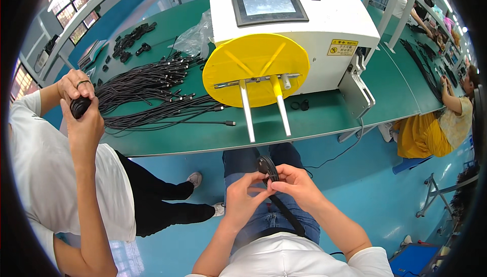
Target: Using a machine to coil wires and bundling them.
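Observation:
Over my lap, in front of the table edge, I hold a coiled black cable (pixel 266 166) between both hands. My left hand (pixel 242 198) pinches its lower end from the left, thumb and fingertips together. From the other side my right hand (pixel 300 187) closes its thumb and fingers on the same coil. Below my hands a flat black strip (pixel 287 215) runs down across my lap; whether it joins the coil cannot be made out. My fingers hide part of the coil.
A white winding machine (pixel 319 38) with a screen, a yellow disc (pixel 253 58) and two protruding rods stands on the green table (pixel 152 147). Bundles of black cables (pixel 147 81) lie left of it. At far left, another person's hands (pixel 83 109) hold a black coil. Someone sits at right.

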{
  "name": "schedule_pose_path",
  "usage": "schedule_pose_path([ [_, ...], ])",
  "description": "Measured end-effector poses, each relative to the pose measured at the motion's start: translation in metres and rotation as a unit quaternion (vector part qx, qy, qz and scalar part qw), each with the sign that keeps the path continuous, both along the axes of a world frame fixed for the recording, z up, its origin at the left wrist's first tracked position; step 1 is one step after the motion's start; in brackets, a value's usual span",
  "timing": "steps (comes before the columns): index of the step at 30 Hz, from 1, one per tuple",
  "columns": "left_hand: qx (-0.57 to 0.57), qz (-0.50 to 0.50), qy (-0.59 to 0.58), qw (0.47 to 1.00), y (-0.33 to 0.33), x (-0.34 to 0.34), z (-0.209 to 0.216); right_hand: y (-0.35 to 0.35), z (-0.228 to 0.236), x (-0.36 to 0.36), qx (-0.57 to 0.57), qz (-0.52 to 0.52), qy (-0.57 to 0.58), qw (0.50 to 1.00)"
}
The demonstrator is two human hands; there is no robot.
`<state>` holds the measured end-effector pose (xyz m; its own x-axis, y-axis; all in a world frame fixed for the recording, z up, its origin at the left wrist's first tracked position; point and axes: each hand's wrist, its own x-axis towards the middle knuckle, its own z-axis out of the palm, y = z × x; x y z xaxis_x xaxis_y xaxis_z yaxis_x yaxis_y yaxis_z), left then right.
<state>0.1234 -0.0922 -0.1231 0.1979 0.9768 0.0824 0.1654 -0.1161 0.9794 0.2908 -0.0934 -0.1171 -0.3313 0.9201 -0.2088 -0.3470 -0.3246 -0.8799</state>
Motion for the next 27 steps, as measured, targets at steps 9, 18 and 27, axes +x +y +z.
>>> schedule_pose_path([
  [9, -0.147, -0.045, -0.187, 0.970, 0.013, -0.024, 0.001, -0.004, -0.012, -0.010, 0.003, 0.048, 0.017, 0.999],
  [18, -0.112, 0.007, -0.105, 0.988, 0.011, -0.026, -0.020, -0.001, -0.005, -0.020, 0.015, 0.053, -0.098, 0.994],
  [27, -0.101, 0.026, -0.130, 0.986, 0.005, -0.032, -0.016, -0.018, -0.022, -0.046, 0.145, -0.009, -0.152, 0.978],
])
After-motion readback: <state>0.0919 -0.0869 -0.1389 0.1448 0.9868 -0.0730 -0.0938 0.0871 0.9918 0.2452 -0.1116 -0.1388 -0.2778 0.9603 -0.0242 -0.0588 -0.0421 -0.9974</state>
